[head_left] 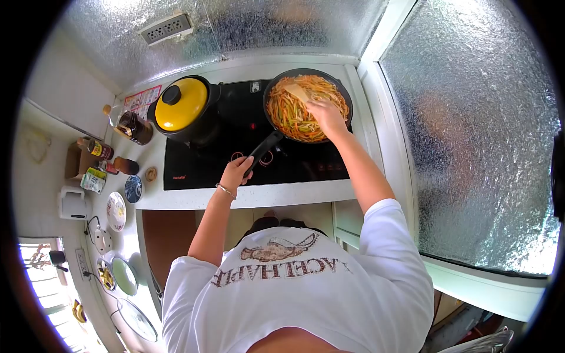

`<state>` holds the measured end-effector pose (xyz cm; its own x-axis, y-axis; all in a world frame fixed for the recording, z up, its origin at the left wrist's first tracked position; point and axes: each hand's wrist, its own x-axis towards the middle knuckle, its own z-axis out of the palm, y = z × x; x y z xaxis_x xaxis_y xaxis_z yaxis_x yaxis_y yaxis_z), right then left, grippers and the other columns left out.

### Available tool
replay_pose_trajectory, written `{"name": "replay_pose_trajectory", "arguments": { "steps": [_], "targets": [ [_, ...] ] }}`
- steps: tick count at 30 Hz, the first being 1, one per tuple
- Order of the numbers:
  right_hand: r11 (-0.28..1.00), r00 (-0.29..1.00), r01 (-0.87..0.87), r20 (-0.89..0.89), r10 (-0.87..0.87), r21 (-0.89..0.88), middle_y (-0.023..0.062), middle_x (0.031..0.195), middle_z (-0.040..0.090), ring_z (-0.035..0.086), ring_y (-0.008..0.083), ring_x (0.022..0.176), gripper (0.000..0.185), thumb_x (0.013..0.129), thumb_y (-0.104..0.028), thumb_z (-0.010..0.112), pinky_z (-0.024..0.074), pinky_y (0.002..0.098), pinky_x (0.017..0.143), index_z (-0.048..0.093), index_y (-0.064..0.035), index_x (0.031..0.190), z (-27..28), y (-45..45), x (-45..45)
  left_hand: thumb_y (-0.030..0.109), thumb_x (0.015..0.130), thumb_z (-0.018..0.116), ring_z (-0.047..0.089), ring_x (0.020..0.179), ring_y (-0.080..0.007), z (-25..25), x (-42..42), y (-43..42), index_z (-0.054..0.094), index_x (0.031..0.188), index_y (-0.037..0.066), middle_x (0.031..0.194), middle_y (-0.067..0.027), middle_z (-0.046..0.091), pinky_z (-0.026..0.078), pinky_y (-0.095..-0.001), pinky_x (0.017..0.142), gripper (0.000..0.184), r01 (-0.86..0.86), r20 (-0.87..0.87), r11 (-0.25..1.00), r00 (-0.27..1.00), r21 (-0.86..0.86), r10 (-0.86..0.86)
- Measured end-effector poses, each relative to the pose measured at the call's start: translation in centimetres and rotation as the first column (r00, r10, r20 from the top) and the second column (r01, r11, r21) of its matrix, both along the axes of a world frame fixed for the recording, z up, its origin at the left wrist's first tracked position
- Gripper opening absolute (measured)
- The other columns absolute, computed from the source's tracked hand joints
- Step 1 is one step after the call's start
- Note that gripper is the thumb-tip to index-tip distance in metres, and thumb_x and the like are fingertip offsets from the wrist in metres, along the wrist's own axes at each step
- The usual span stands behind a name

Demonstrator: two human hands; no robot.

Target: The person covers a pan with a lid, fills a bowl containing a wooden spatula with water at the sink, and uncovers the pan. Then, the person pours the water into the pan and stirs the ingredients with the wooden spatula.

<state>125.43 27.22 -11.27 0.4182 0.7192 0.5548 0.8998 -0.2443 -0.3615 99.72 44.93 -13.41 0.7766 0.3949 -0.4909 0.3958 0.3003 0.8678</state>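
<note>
A black frying pan full of shredded vegetables, orange and pale green strips, sits on the right side of the black cooktop. My left hand is closed around the pan's black handle. In my right hand, over the pan, is a light wooden spatula; its blade rests in or on the vegetables. Left of the pan stands a black pot with a yellow lid and black knob.
Along the left counter are an oil bottle, seasoning bottles, a blue patterned bowl, a floral plate and a green-rimmed bowl. A foil-like wall with a power strip rises behind the cooktop.
</note>
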Motion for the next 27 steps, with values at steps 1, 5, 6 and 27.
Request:
{"name": "replay_pose_trajectory", "arguments": {
  "steps": [1, 5, 6, 27],
  "targets": [
    [0.996, 0.999, 0.01, -0.044, -0.014, -0.089, 0.0133, 0.095, 0.064, 0.058, 0.0303, 0.089, 0.019, 0.078, -0.008, 0.057, 0.0463, 0.0368, 0.078, 0.062, -0.0018, 0.096, 0.3, -0.1, -0.2, 0.029, 0.087, 0.056, 0.035, 0.041, -0.005, 0.2, 0.0, -0.1, 0.058, 0.082, 0.004, 0.053, 0.0001, 0.049, 0.026, -0.0199, 0.04, 0.026, 0.002, -0.005, 1.0, 1.0, -0.004, -0.002],
    [0.978, 0.987, 0.077, -0.126, -0.103, -0.196, 0.0136, 0.093, 0.064, 0.058, 0.0305, 0.087, 0.019, 0.078, -0.008, 0.058, 0.0463, 0.0373, 0.077, 0.062, -0.0013, 0.096, 3.5, -0.4, -1.0, 0.029, 0.087, 0.057, 0.035, 0.04, -0.0049, -0.1, 0.0, -0.1, 0.059, 0.083, 0.004, 0.053, 0.0001, 0.049, 0.026, -0.0196, 0.039, 0.025, -0.003, 0.01, 1.0, 1.0, 0.01, 0.003],
    [0.99, 0.993, 0.076, -0.077, -0.085, -0.121, 0.0136, 0.091, 0.064, 0.058, 0.0306, 0.086, 0.019, 0.078, -0.009, 0.058, 0.0463, 0.0377, 0.076, 0.062, -0.001, 0.095, 3.6, 0.2, -1.3, 0.029, 0.087, 0.057, 0.035, 0.04, -0.0049, 0.1, 0.0, -0.1, 0.059, 0.083, 0.004, 0.053, 0.0001, 0.049, 0.026, -0.0196, 0.039, 0.025, -0.004, 0.009, 1.0, 1.0, 0.007, 0.004],
    [0.977, 0.975, 0.203, -0.072, -0.208, -0.067, 0.0149, 0.087, 0.062, 0.057, 0.032, 0.084, 0.014, 0.077, -0.005, 0.057, 0.0462, 0.0398, 0.071, 0.062, -0.0022, 0.09, 3.9, -5.5, -1.5, 0.029, 0.088, 0.055, 0.039, 0.044, -0.0043, 0.7, -0.1, 0.0, 0.055, 0.084, 0.006, 0.056, 0.0006, 0.048, 0.029, -0.0177, 0.041, 0.024, 0.058, 0.005, 0.998, 0.998, 0.014, -0.058]
  ]
}}
